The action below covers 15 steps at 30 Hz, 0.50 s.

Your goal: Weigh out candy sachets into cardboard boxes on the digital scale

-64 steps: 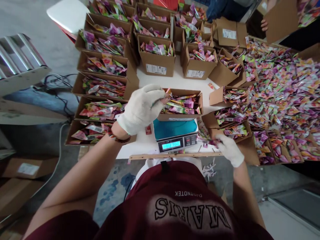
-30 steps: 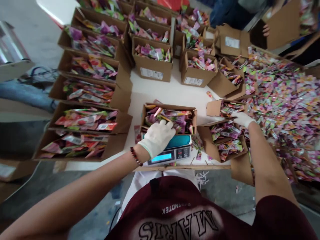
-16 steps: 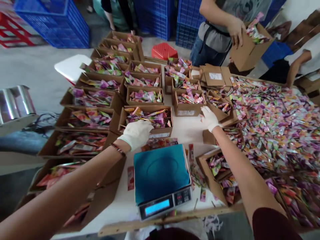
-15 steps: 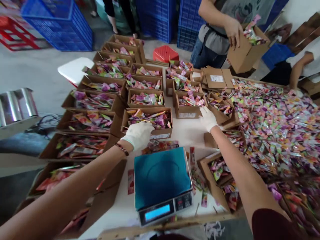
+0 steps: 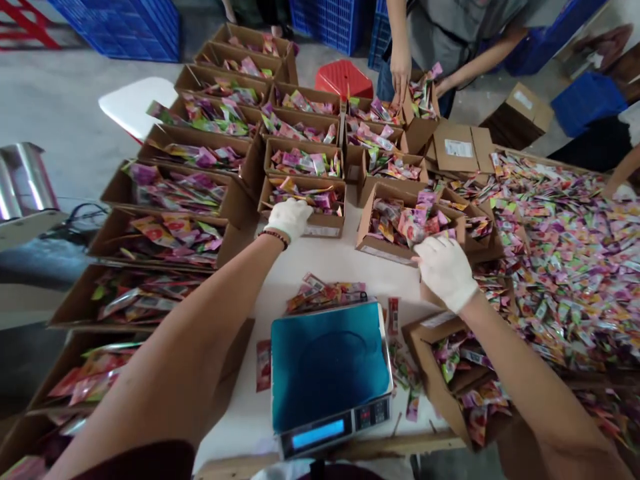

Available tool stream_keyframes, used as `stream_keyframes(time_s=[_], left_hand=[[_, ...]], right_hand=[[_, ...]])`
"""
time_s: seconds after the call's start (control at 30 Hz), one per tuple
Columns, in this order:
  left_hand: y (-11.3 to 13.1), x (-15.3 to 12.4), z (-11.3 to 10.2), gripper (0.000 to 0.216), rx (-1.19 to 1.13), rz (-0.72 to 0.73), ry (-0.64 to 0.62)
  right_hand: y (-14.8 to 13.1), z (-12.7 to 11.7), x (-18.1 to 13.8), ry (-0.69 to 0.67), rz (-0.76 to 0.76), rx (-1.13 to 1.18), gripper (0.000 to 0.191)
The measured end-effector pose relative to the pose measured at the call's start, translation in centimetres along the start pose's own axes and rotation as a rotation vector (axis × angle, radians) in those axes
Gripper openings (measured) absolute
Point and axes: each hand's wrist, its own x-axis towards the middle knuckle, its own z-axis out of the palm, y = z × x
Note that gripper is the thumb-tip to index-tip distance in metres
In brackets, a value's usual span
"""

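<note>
My left hand (image 5: 290, 219), in a white glove, is at the near left rim of a small cardboard box (image 5: 323, 231) of colourful sachets. Its fingers are curled over the edge, partly hidden. To the right, my gloved right hand (image 5: 445, 272) grips the near right corner of another cardboard box (image 5: 384, 251), which stands at an angle and is filled with sachets (image 5: 410, 223). Nearer to me is a digital scale (image 5: 330, 367) with a blue-green top and a lit display. Loose sachets (image 5: 327, 295) lie just behind it.
Rows of filled boxes (image 5: 175, 190) line the left and back. A large heap of sachets (image 5: 565, 267) covers the right side. Across the table, a co-worker's hand (image 5: 400, 70) is at a box. An open box (image 5: 430, 373) stands right of the scale.
My right hand has drawn its box nearer and turned it. My left hand stays at its box. The co-worker has lowered a filled box onto the far end. The view has shifted.
</note>
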Motion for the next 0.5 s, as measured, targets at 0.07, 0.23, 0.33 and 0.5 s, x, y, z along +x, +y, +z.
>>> stream_keyframes(time_s=[0.07,0.23,0.33,0.5], left_hand=[[0.4,-0.2,-0.5,0.042,-0.011,0.0,0.0],[1.0,-6.0,-1.3,0.046,-0.159,0.072,0.193],[0.8,-12.3,-1.5,0.043,-0.374,0.116,0.356],[1.3,-23.8,-0.6,0.039,-0.638,0.139,0.484]], right_hand=[[-3.2,-3.9,-3.5,0.091,-0.071,0.038,0.021],[-11.9,-6.9,-10.1,0.039,-0.181,0.231,0.019],[-16.8,-4.3,-11.9,-0.044,-0.208,0.288,0.013],[-20.9,-3.1,-13.5,-0.159,-0.222,0.309,0.013]])
